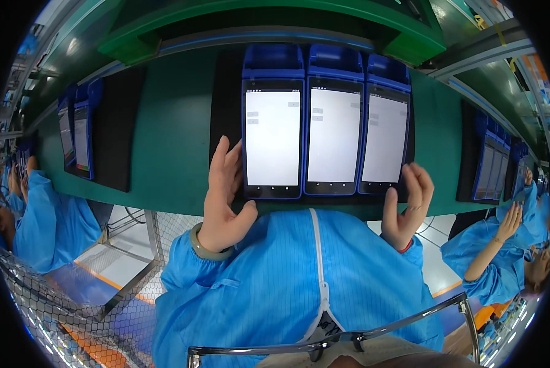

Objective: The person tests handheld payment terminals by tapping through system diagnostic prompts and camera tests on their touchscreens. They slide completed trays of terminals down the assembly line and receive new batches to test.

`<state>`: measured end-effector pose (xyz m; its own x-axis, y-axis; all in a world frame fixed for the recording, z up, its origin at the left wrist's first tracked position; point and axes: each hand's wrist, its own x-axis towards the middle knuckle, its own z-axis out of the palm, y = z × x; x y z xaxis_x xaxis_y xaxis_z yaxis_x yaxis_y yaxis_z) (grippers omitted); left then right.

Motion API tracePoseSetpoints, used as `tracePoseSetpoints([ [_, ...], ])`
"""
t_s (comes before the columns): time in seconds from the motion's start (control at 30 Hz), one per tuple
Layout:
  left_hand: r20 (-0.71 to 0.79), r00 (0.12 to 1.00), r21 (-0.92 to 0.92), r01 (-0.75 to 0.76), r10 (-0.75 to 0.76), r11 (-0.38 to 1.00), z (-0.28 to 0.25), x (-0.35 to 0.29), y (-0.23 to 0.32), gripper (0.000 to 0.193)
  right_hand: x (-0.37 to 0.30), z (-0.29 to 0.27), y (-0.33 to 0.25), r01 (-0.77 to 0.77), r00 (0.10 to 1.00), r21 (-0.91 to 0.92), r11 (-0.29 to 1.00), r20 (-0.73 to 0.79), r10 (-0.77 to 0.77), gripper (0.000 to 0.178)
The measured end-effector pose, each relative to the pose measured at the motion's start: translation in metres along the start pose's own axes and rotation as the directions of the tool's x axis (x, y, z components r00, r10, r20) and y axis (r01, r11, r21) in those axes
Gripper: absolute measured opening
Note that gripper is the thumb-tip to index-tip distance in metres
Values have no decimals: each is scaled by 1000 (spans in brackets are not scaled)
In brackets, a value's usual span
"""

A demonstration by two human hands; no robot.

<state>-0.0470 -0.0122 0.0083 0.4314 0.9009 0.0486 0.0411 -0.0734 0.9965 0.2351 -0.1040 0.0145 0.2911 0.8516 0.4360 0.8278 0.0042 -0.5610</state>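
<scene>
The left hand (pixel 221 195) is resting open at the left edge of the left handheld terminal (pixel 273 122), fingers spread and pointing far, thumb reaching toward the device's near left corner. The right hand (pixel 408 205) is standing open too, palm turned inward, its fingers just beside the near right corner of the right handheld terminal (pixel 385 126); whether they are touching it cannot be told. Neither hand is gripping anything.

Between those two devices the middle handheld terminal (pixel 334 121) is lying, so that three blue-cased units are sitting side by side, touching, on a black mat (pixel 226 104). Each is lying flat with its long axis running near to far, the bulky blue head pointing far and the lit white screen facing up. Small grey boxes are showing near the far end of each screen.

The mat is lying on a green belt (pixel 170 135). More blue terminals (pixel 82 132) are lying on a mat at far left and others (pixel 492 162) at right. Other people in blue coats (pixel 51 224) are working on either side.
</scene>
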Motion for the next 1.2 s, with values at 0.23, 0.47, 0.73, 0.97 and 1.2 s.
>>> tracePoseSetpoints([
  [0.23, -90, 995, 57, 40, -35, 998, 3, 4, -1, 85, -17, -1, -12, 120, 992, 14, 993, 26, -121, 29],
  [0.47, -111, 994, 51, 26, -20, 998, 3, 0, -4, 82, -5, 12, -34, 344, 927, -29, 938, 168, -335, 37],
  [0.73, -163, 983, 68, 100, -88, 993, -23, 11, 8, 59, 3, 30, -42, 341, 927, -92, 936, 202, -318, 37],
  [0.97, -324, 935, 905, 263, 142, 334, -155, 7, -6, 38, -13, 1, -4, 195, 980, -169, 966, 68, -186, 33],
  [1.2, -9, 999, 972, 21, 52, -235, -193, 26, -2, 50, -10, -8, -6, 188, 982, -195, 963, 16, -188, 29],
])
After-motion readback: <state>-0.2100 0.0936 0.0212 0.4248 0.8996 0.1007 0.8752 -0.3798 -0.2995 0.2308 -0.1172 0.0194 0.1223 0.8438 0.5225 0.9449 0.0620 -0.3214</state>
